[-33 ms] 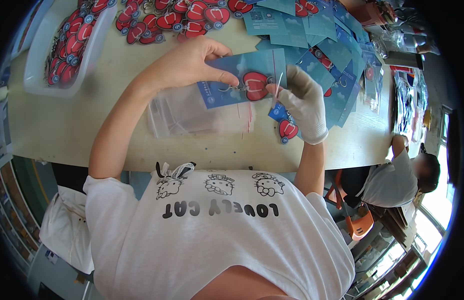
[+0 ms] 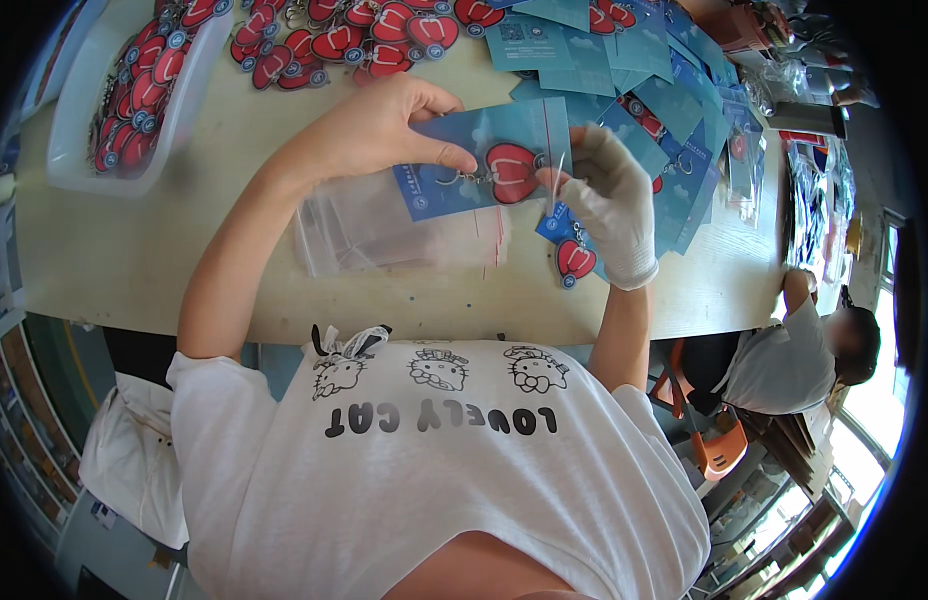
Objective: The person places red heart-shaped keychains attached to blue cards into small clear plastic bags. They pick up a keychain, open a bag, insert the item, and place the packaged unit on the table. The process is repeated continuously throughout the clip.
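My bare left hand [image 2: 399, 125] grips a clear zip bag by its left part, thumb on the front. Inside the bag lie a blue card [image 2: 434, 200] and a red heart-shaped keychain [image 2: 511, 172] with a metal chain and ring. My right hand [image 2: 609, 205], in a white glove with bare fingertips, pinches the right end of the clear zip bag [image 2: 556, 125] near its red line. Below that hand another red keychain [image 2: 576, 260] lies on the table beside a small blue card. Under the held bag rests a stack of clear zip bags [image 2: 369, 240].
A translucent plastic tub [image 2: 64, 150] of red keychains stands at the left. More loose red keychains [image 2: 339, 42] lie at the far side. Blue cards and filled bags [image 2: 624, 130] heap up at the right. Beyond the table's right side a person [image 2: 784, 365] sits near an orange chair [image 2: 722, 452].
My right hand's fingers have shifted very slightly at the bag's end. Otherwise things look the same.
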`<move>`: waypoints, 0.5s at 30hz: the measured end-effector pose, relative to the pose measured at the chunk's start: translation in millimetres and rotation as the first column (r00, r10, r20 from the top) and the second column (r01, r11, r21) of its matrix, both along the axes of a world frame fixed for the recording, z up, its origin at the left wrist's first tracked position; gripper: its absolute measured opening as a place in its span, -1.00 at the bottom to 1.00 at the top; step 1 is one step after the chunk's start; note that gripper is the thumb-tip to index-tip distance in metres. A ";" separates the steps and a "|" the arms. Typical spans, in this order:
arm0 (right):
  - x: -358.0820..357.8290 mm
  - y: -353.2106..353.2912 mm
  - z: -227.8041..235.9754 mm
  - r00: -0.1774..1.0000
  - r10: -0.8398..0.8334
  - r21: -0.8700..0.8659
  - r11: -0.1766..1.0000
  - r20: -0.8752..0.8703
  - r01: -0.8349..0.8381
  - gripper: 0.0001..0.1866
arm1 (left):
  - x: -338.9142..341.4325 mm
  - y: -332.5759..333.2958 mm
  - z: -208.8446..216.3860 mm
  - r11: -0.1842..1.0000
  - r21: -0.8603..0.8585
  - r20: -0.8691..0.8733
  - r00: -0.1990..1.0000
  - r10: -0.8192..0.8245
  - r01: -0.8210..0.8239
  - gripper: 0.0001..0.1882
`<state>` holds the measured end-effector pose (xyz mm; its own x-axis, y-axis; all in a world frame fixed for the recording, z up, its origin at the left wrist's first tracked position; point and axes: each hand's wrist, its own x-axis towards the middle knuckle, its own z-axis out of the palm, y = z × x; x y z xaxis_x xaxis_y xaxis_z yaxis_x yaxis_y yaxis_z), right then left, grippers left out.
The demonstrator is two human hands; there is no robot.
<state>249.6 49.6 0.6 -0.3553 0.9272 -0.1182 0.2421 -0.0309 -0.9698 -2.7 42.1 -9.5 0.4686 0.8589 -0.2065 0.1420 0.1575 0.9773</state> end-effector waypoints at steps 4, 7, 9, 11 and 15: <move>3.9 -2.3 10.0 0.994 -0.072 -0.082 0.995 -0.084 0.065 -0.82 | 3.0 1.6 0.8 1.000 -0.016 -0.032 0.999 -0.016 0.015 -0.79; 0.3 -5.4 6.8 0.995 0.012 -0.134 0.991 -0.103 -0.026 -0.87 | 11.7 0.6 1.8 0.998 -0.011 -0.086 0.994 -0.059 0.059 -0.78; 0.1 -2.6 2.6 0.990 0.144 -0.155 0.977 -0.012 -0.144 -0.89 | 17.7 0.8 2.1 0.991 0.016 -0.119 0.984 -0.131 0.134 -0.78; 11.9 0.5 -4.2 0.987 0.160 -0.077 0.984 -0.002 -0.160 -0.91 | 21.1 2.4 2.5 0.991 -0.001 -0.105 0.985 -0.134 0.134 -0.76; 29.8 1.0 8.1 0.987 0.033 -0.052 0.998 -0.155 -0.042 -0.65 | 33.6 11.1 17.7 0.993 0.025 -0.166 0.980 -0.111 0.117 -0.74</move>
